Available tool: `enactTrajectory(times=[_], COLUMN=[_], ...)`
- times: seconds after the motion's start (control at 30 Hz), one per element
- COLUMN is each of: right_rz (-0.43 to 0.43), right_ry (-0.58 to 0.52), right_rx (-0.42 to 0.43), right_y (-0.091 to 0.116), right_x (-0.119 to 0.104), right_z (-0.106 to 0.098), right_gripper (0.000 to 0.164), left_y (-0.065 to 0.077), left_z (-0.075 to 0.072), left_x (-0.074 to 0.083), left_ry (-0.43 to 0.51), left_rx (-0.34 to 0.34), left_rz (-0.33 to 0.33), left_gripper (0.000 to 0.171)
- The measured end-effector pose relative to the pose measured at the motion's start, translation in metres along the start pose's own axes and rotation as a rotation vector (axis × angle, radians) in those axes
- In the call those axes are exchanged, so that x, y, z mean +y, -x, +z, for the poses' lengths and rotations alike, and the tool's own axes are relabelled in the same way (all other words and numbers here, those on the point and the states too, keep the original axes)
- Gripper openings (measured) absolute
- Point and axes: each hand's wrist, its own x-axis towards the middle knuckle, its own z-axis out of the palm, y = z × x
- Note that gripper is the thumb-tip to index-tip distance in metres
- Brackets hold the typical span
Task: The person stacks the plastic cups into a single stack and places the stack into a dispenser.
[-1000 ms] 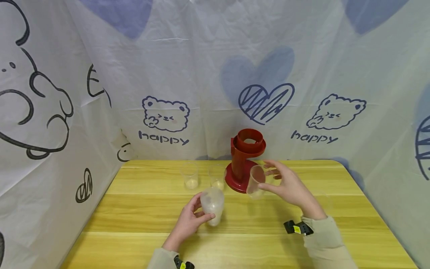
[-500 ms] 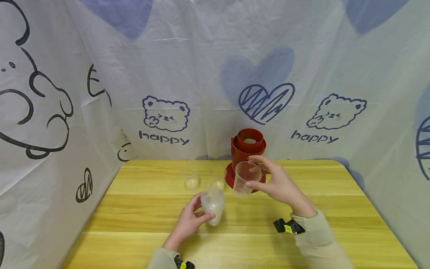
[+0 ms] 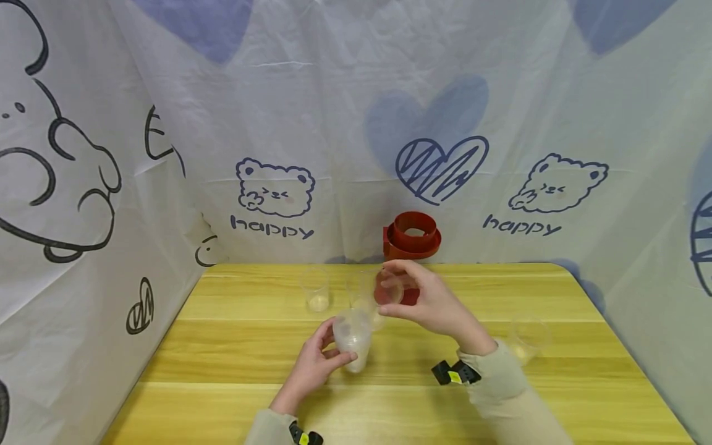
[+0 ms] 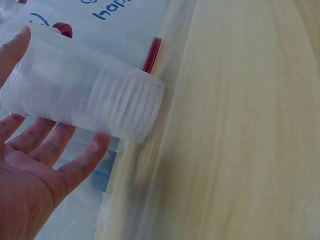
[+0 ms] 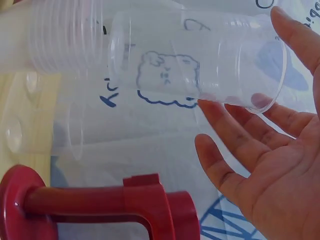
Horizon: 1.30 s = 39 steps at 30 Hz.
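Note:
My left hand holds a nested stack of clear plastic cups upright, its thumb and fingers around the side. In the left wrist view, the fingers curve along the stacked cups. My right hand pinches one clear plastic cup near its rim between thumb and fingers. In the right wrist view, that cup's base sits close over the mouth of the stack. Behind the hands stands a red plastic stand with a round base and a ring-shaped holder on top, partly hidden by my right hand.
One clear cup stands at the back left of the wooden table. Another clear cup is beside it, overlapped by the held cup. A further clear cup stands at the right, near my sleeve. A printed white cloth hangs behind.
My right hand has carried its cup leftward, from in front of the red stand to close over the stack. The left hand and its stack have stayed in place.

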Motion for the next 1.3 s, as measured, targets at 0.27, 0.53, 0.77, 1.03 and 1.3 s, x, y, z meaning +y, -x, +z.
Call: enactTrajectory(times=[0.27, 0.53, 0.77, 1.03, 1.3], right_rz=[0.043, 0.064, 0.072, 0.102, 0.124], right_ry=[0.035, 0.025, 0.026, 0.077, 0.066], right_rx=[-0.051, -0.074, -0.093, -0.148, -0.229], right_y=[-0.008, -0.011, -0.013, -0.013, -0.011], right_x=[0.003, 0.001, 0.007, 0.018, 0.027], right_z=[0.014, 0.021, 0.027, 0.037, 0.044], right_gripper=[0.067, 0.065, 0.065, 0.066, 0.068], left_y=[0.0, -0.001, -0.002, -0.001, 0.0], left_z=[0.0, 0.0, -0.001, -0.001, 0.002], left_x=[-0.001, -0.001, -0.004, -0.002, 0.009], left_ry=[0.015, -0.011, -0.024, -0.02, -0.028], left_rx=[-0.007, -0.005, -0.014, -0.011, -0.01], left_rz=[0.01, 0.014, 0.033, 0.009, 0.005], left_gripper=[0.072, 0.071, 0.072, 0.071, 0.071])
